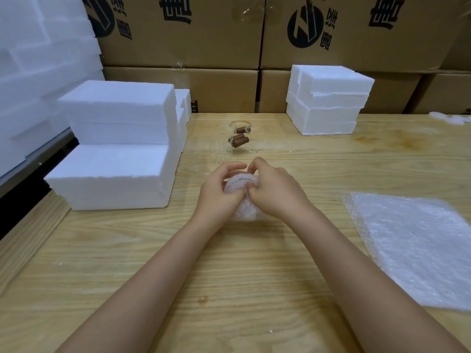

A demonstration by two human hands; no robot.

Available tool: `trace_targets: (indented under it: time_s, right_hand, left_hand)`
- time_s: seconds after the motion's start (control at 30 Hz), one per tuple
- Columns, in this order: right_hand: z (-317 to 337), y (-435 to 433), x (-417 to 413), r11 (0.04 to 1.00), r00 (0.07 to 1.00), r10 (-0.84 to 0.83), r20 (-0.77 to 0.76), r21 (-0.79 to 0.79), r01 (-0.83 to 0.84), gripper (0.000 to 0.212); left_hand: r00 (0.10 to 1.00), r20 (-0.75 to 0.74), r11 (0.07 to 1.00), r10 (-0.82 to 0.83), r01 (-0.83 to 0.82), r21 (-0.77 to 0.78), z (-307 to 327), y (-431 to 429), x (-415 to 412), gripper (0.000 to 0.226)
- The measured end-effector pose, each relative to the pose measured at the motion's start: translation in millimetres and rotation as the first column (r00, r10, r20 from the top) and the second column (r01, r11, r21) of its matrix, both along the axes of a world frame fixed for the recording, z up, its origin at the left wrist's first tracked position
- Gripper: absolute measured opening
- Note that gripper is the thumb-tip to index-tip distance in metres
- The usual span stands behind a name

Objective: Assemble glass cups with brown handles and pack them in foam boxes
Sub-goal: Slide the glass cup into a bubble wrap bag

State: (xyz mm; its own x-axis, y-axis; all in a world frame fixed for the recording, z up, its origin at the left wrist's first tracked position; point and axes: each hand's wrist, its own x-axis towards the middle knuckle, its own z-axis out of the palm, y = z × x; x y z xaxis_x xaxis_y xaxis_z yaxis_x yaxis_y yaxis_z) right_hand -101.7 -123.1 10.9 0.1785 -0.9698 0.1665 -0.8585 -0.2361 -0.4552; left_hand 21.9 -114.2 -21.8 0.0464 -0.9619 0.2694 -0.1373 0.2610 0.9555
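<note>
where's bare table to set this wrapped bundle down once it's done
Bare wood lies between the right foam stack and the bubble wrap sheets, and on the table nearer you than the left foam boxes. Crowded: just behind the left hand and right hand gripping the wrapped bundle, where the glass cups sit.

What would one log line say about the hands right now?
step: wrapping | left hand: grips bubble-wrap bundle | right hand: pinches same bundle | waiting: glass cups behind
</note>
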Motion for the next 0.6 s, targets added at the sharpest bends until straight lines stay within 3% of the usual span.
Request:
trace_targets:
  time_s: [0.1, 0.23, 0.37, 0.47, 0.53, 0.6]
  right_hand:
    - [-4.0, -2.9, -2.7, 0.992, 0.993, -0.118, 0.03, -0.051, 0.119, 0.019]
    - [-2.3, -3.3, -6.8, 0.98, 0.986, -0.137, 0.093, -0.133, 0.148, 0.026]
    - [5.7, -1.7, -5.0, 0.991, 0.978, 0.08, 0.193, 0.086, -0.099, 0.06]
    - [5.8, 1.3, -2.4, 0.958, 0.979, 0.149, 0.141, 0.223, -0.178, 0.086]
    - [4.6, 1.9, -1.0, 0.973, 0.99, 0.068, 0.12, 0.213, -0.093, 0.085]
    - [4.7, 2.4, 1.1, 0.981, 0.991, -0.03, 0.134, 0.195, 0.004, 0.068]
  left_hand:
    - [0.984, -0.126, 0.984, -0.128, 0.142, 0.104, 1.4, 1.9, 1.7, 0.058]
    - [0.987, -0.098, 0.971, -0.13, 0.147, 0.189, -3.5, 0.7, -0.8, 0.061]
    - [0.996, -0.092, 0.993, 0.019, -0.008, 0.118, -5.1, -2.5, -1.1, 0.053]
    - [0.993, -0.05, 0.989, 0.105, -0.099, 0.109, -7.9, -4.3, 1.4, 0.053]
    - [0.989, -0.05, 0.986, 0.137, -0.132, 0.103, -9.0, -5.5, 2.3, 0.05]
    - [0.99, -0.052, 0.988, 0.127, -0.122, 0.096, -7.9, -4.8, 1.2, 0.047]
